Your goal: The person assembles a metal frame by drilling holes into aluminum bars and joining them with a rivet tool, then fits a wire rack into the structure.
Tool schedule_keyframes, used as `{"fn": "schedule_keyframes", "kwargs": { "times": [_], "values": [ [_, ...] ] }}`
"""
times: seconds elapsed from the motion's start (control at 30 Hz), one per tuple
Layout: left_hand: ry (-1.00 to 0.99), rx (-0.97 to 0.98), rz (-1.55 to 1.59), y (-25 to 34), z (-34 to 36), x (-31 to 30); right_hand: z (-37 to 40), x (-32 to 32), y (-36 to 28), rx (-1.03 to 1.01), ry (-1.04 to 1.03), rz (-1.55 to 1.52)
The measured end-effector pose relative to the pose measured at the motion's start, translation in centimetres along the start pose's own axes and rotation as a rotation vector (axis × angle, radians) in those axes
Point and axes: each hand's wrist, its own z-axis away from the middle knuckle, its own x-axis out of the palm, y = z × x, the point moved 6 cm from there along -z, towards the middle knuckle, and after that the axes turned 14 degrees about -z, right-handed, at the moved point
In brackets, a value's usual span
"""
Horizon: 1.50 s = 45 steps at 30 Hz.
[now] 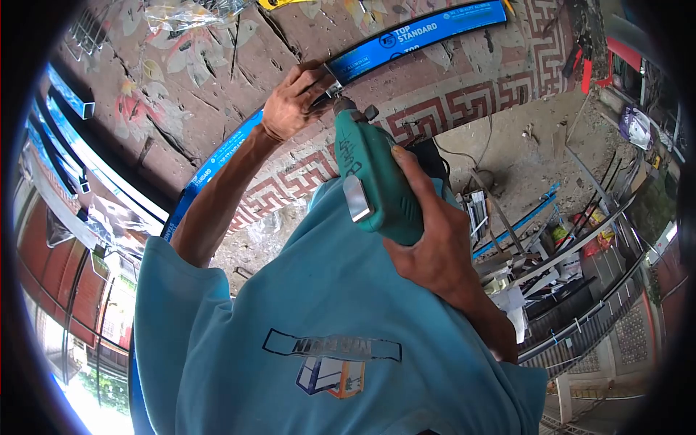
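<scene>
My right hand (435, 228) is wrapped round the body of a green power drill (380, 177), whose chuck points up and left. The drill's front end meets or nearly meets a small metal piece (333, 88) at the profile's edge; exact contact is hard to see. My left hand (297, 100) grips a long aluminium profile (417, 40) wrapped in blue printed film, fingers curled over it close to the drill tip. The profile runs from the upper right, beneath my left hand and forearm, down to the lower left. Part of it is hidden there.
The patterned floor or platform (188, 87) carries cracks and debris. More blue-wrapped and white profiles (94, 167) lie at the left. Clear plastic wrapping (190, 14) sits at the top. Offcuts, bars and a dark cable (464, 154) are scattered at the right.
</scene>
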Motion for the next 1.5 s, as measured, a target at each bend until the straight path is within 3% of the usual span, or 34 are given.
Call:
{"fn": "schedule_keyframes", "kwargs": {
  "times": [0.27,0.37,0.43,0.6,0.67,0.83,1.07,1.17,1.23,1.5],
  "values": [
    [-0.023,-0.004,0.03,-0.1,0.0,0.0,-1.3,-0.2,-0.4,0.106,-0.09,0.005],
    [-0.045,0.0,0.029,-0.1,-0.4,-0.3,-1.5,0.2,-1.5,0.014,-0.02,0.129],
    [-0.024,-0.007,0.046,-0.2,-0.2,-0.1,-2.0,1.6,-2.4,0.15,-0.277,0.436],
    [-0.024,0.028,0.072,0.0,-0.5,0.0,-3.6,2.1,-3.9,0.251,-0.326,0.427],
    [-0.036,-0.048,0.108,-0.3,-0.5,0.1,-3.9,1.8,-4.1,0.262,-0.331,0.425],
    [-0.034,-0.041,0.078,-0.3,-0.2,0.5,-3.6,1.5,-2.9,0.487,-0.438,0.208],
    [-0.038,-0.041,0.098,-0.5,-0.3,0.2,-2.6,2.3,-1.7,0.387,-0.372,0.123],
    [-0.023,-0.048,0.113,-0.4,-0.2,0.2,-2.5,2.3,-1.8,0.439,-0.346,0.097],
    [-0.03,-0.046,0.111,-0.4,-0.3,0.0,-2.5,1.8,-2.5,0.358,-0.229,0.241],
    [-0.026,-0.079,0.128,-0.4,-0.4,0.1,-3.4,2.1,-2.6,0.38,-0.308,0.182]
  ]
}}
